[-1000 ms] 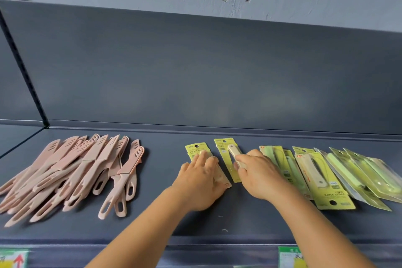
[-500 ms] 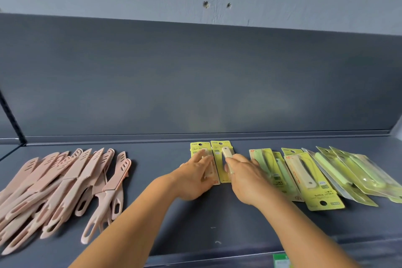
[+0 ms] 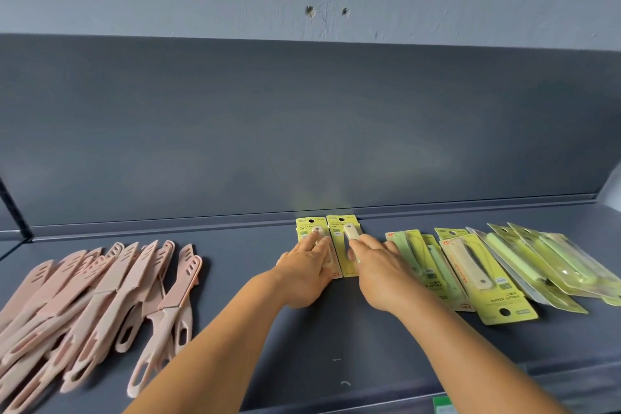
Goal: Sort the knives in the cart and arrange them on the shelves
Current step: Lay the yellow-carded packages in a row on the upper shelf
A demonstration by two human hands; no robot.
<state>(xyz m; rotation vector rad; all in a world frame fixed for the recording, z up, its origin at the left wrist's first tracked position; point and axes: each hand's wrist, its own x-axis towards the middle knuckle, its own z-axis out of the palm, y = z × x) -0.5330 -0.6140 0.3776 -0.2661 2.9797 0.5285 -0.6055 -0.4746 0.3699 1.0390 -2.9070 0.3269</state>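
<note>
Sorting stage: judging by the shelf [image 3: 336, 329], well along; knives already lie in groups by kind, and the cart is out of view, so what remains in it cannot be told.
Landmark: two yellow knife packs [image 3: 331, 239] side by side, their tops touching the shelf's back lip.
Left hand: the left hand [image 3: 307, 274] lies flat on the left pack of the pair, fingers straight and pressing, gripping nothing.
Right hand: the right hand [image 3: 378, 270] lies on the right pack, fingers stretched forward over the blister, nothing held.
Step in hand: probably squaring these two packs against the back and each other.
Done, left of the pair: a loose heap of pink knives [image 3: 100, 306], well apart from the pair, gathered but fanned and overlapping.
Done, right of the pair: a row of yellow and green packs [image 3: 487, 279], near the pair, overlapping and tilted, some turned the other way round.
Left to do: likely straightening the right-hand packs to match the pair, and tidying the pink heap.
</note>
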